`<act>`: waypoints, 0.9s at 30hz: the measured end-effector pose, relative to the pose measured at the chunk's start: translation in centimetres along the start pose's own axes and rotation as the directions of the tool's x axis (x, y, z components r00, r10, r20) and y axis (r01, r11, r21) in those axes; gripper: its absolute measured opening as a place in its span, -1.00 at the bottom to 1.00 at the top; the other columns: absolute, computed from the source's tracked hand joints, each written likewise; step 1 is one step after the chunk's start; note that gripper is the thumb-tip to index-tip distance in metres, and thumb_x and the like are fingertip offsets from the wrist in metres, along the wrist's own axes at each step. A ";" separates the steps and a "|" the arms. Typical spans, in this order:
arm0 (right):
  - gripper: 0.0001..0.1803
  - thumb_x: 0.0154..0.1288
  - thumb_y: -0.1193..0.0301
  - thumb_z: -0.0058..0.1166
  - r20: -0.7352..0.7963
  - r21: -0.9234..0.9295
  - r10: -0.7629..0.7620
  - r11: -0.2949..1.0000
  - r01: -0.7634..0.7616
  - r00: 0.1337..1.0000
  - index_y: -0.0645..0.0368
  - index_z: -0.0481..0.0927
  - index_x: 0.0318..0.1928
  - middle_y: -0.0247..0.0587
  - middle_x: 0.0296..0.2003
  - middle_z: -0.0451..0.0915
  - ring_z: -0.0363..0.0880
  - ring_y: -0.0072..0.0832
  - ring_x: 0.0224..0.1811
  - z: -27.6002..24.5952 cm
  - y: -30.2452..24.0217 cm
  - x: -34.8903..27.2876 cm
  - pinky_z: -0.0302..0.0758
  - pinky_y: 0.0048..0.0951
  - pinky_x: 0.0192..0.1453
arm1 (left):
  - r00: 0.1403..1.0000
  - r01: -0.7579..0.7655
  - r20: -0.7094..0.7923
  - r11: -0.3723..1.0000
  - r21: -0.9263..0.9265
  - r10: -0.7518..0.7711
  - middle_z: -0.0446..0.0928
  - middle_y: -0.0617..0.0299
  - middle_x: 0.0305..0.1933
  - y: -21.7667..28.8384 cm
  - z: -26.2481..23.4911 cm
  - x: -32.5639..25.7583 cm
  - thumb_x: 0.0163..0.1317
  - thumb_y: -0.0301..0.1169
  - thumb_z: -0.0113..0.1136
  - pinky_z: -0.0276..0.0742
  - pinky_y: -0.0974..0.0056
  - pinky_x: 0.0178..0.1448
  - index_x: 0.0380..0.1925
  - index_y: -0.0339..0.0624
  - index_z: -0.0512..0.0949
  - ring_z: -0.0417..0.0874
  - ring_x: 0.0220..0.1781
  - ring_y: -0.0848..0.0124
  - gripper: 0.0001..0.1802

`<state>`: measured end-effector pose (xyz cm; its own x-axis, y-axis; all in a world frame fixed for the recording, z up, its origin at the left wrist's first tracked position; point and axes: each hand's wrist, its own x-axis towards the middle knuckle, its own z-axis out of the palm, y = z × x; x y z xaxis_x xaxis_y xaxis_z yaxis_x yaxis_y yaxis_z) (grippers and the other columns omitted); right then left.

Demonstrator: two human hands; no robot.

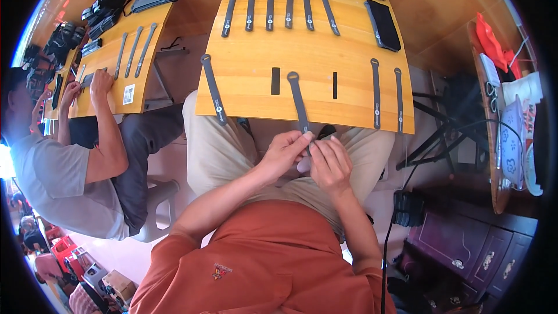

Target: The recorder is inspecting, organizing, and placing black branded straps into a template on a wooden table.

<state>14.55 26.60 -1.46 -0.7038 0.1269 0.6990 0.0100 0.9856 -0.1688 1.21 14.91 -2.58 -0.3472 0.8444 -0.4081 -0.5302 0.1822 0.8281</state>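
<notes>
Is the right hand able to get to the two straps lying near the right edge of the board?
Probably yes: the right hand sits just below the board, and nothing lies between it and those two straps.

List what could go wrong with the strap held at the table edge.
Both the left hand and right hand pinch only the near end of the grey strap, off the wooden table; it might slip into the lap. The slanted strap also overhangs the edge and could be knocked off.

Both hands [311,160] pinch a dark strap [299,102].
</notes>
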 end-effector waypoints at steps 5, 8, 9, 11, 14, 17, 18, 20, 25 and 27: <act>-0.84 0.19 0.63 0.27 -0.022 0.075 0.032 0.997 -0.030 0.999 0.28 0.68 -0.19 -0.06 -0.19 0.71 0.74 -0.20 -0.20 -1.9 -1.5 -1.7 0.70 -0.09 0.11 | 0.999 -0.044 -0.008 0.999 -0.023 0.044 0.68 0.35 -0.26 0.9 1.3 0.2 0.53 -0.27 0.21 0.50 0.46 -0.14 -0.03 -0.25 0.69 0.57 -0.26 0.65 -0.73; -0.82 0.16 0.63 0.27 0.016 0.170 0.031 0.985 -0.033 0.999 0.28 0.68 -0.18 -0.05 -0.22 0.72 0.74 -0.20 -0.20 -2.6 -1.9 -2.9 0.71 -0.11 0.08 | 0.993 -0.110 -0.051 0.993 -0.034 0.108 0.70 0.32 -0.28 1.6 1.1 0.1 0.51 -0.31 0.24 0.51 0.46 -0.15 -0.04 -0.27 0.70 0.60 -0.26 0.64 -0.75; -0.80 0.13 0.63 0.28 0.067 0.262 0.044 0.963 -0.060 0.997 0.29 0.68 -0.19 -0.04 -0.23 0.72 0.75 -0.18 -0.20 -2.7 -2.0 -3.3 0.72 -0.11 0.07 | 0.985 -0.143 -0.100 0.990 0.006 0.143 0.71 0.30 -0.27 2.0 0.8 0.2 0.50 -0.31 0.26 0.52 0.46 -0.15 -0.05 -0.28 0.70 0.61 -0.25 0.63 -0.75; -0.78 0.10 0.64 0.29 0.119 0.350 0.053 0.932 -0.092 0.992 0.30 0.68 -0.19 -0.02 -0.23 0.73 0.77 -0.15 -0.19 -3.0 -2.2 -3.8 0.73 -0.12 0.05 | 0.978 -0.173 -0.120 0.985 -0.019 0.169 0.72 0.31 -0.28 3.1 0.2 0.3 0.49 -0.29 0.26 0.49 0.48 -0.18 -0.07 -0.26 0.72 0.61 -0.27 0.64 -0.75; -0.76 0.07 0.64 0.30 0.182 0.539 0.197 0.799 -0.265 0.963 0.31 0.68 -0.18 0.00 -0.24 0.73 0.80 -0.14 -0.17 -3.2 -2.4 -4.1 0.73 -0.18 0.04 | 0.939 -0.263 -0.215 0.963 0.061 0.270 0.71 0.38 -0.30 5.0 -0.8 0.1 0.52 -0.22 0.24 0.46 0.48 -0.25 -0.06 -0.23 0.73 0.58 -0.28 0.67 -0.71; -0.79 0.19 0.73 0.26 0.360 0.726 0.389 0.455 -0.516 0.848 0.32 0.67 -0.16 0.11 -0.16 0.76 0.82 -0.25 -0.22 -3.5 -2.2 -4.0 0.74 -0.22 0.02 | 0.910 -0.324 -0.227 0.936 0.138 0.348 0.68 0.40 -0.32 5.6 -0.9 0.0 0.52 -0.21 0.24 0.47 0.47 -0.25 -0.09 -0.24 0.74 0.56 -0.31 0.67 -0.70; -0.80 0.22 0.73 0.27 0.384 0.821 0.445 0.236 -0.520 0.809 0.33 0.66 -0.14 0.13 -0.15 0.75 0.82 -0.26 -0.19 -3.2 -2.2 -3.8 0.74 -0.23 0.01 | 0.909 -0.324 -0.228 0.936 0.140 0.348 0.68 0.40 -0.32 5.6 -1.0 0.0 0.52 -0.21 0.24 0.47 0.47 -0.25 -0.09 -0.24 0.74 0.56 -0.31 0.67 -0.70; -0.80 0.25 0.76 0.27 0.430 0.876 0.487 -0.023 -0.482 0.760 0.38 0.64 -0.12 0.16 -0.15 0.74 0.80 -0.21 -0.16 -2.9 -1.9 -2.9 0.74 -0.21 -0.01 | 0.891 -0.355 -0.251 0.925 0.134 0.379 0.64 0.39 -0.30 5.7 -1.1 0.2 0.50 -0.20 0.26 0.36 0.50 -0.29 -0.09 -0.24 0.74 0.51 -0.36 0.66 -0.69; -0.80 0.24 0.76 0.27 0.459 0.868 0.502 -0.076 -0.491 0.733 0.39 0.65 -0.12 -0.01 -0.18 0.71 0.75 -0.36 -0.16 -2.7 -1.7 -1.6 0.71 -0.35 -0.01 | 0.865 -0.370 -0.297 0.914 0.165 0.404 0.61 0.39 -0.34 6.2 -1.4 0.3 0.52 -0.21 0.23 0.41 0.48 -0.30 -0.08 -0.28 0.73 0.53 -0.38 0.65 -0.68; -0.79 0.23 0.78 0.27 0.459 0.857 0.521 -0.047 -0.513 0.720 0.40 0.67 -0.12 -0.13 -0.19 0.69 0.72 -0.49 -0.18 -2.5 -1.2 -1.2 0.69 -0.45 -0.05 | 0.869 -0.364 -0.319 0.925 0.104 0.378 0.61 0.38 -0.35 6.6 -1.8 0.4 0.52 -0.22 0.23 0.44 0.47 -0.30 -0.08 -0.28 0.73 0.54 -0.39 0.64 -0.69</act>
<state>17.15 25.52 -0.39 -0.8273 0.5534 0.0963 -0.2487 -0.2071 -0.9462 -3.78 15.53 2.04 -0.7488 0.6422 -0.1640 -0.2834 -0.0865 0.9551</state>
